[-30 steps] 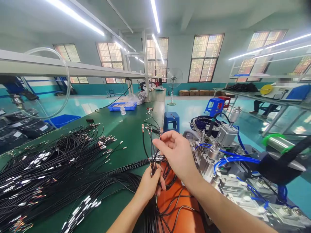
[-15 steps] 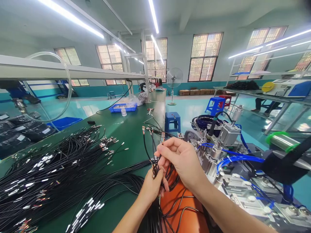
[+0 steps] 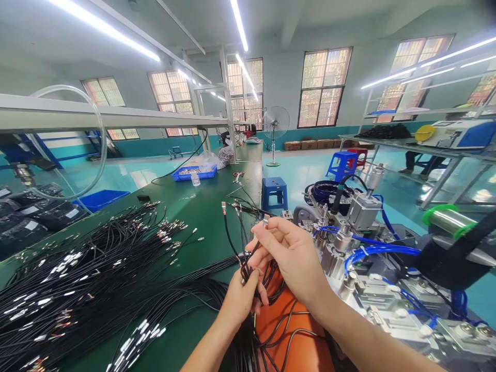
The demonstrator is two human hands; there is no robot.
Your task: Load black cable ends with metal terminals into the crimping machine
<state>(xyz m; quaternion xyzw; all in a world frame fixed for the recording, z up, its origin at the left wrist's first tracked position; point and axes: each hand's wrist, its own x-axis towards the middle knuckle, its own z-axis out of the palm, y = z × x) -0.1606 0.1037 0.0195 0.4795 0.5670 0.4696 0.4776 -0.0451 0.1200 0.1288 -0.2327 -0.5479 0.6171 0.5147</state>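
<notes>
My left hand (image 3: pixel 244 292) is closed around a bundle of black cables (image 3: pixel 248 271) near the middle of the view. Just above it on the right, my right hand (image 3: pixel 284 250) pinches one cable close to its small metal connector (image 3: pixel 265 221). Another cable with a metal connector (image 3: pixel 223 207) stands up from the bundle to the left of my fingers. Below my hands, loose cable lengths hang over an orange surface (image 3: pixel 298 336). The fingertips of my left hand are partly hidden by the cables.
A large pile of black cables (image 3: pixel 96 258) covers the left of the green table (image 3: pixel 186 206). Behind it sits a blue tray (image 3: pixel 182 174) of small parts. A machine with blue tubes (image 3: pixel 364 248) stands close on the right, beside a blue stool (image 3: pixel 274 192).
The connector at my right fingertips has tilted to the right and sits lower, nearer the fingers. The whole view has shifted slightly. Both hands keep their hold.
</notes>
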